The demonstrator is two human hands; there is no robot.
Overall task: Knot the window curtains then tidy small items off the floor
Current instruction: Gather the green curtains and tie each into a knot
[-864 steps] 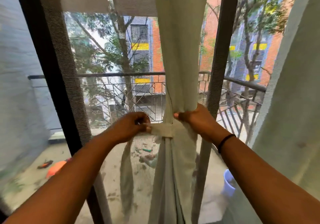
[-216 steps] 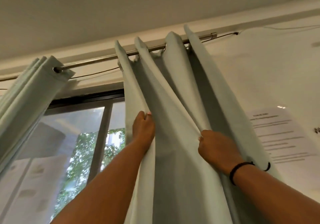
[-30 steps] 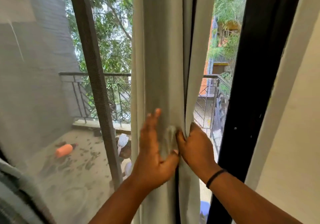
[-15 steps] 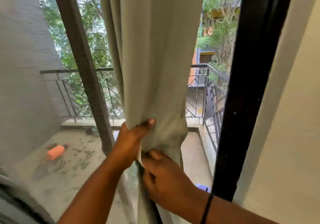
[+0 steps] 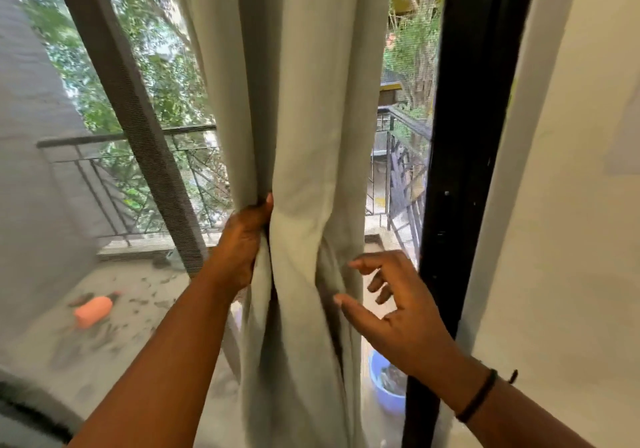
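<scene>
Fingers of the left hand grip the gathered pale green curtain by the window frame — right hand spread, empty, beside it. Knotting step; next, probably, wrap the bunch.

curtain hangs before the window, between left hand and right hand.

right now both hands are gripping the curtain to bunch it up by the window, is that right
Not quite. In the head view only the left hand grips the curtain, its fingers curled round a gathered fold. The right hand is open, fingers spread beside the fabric, holding nothing. The rest stands: the curtain is being bunched up by the window.
</scene>
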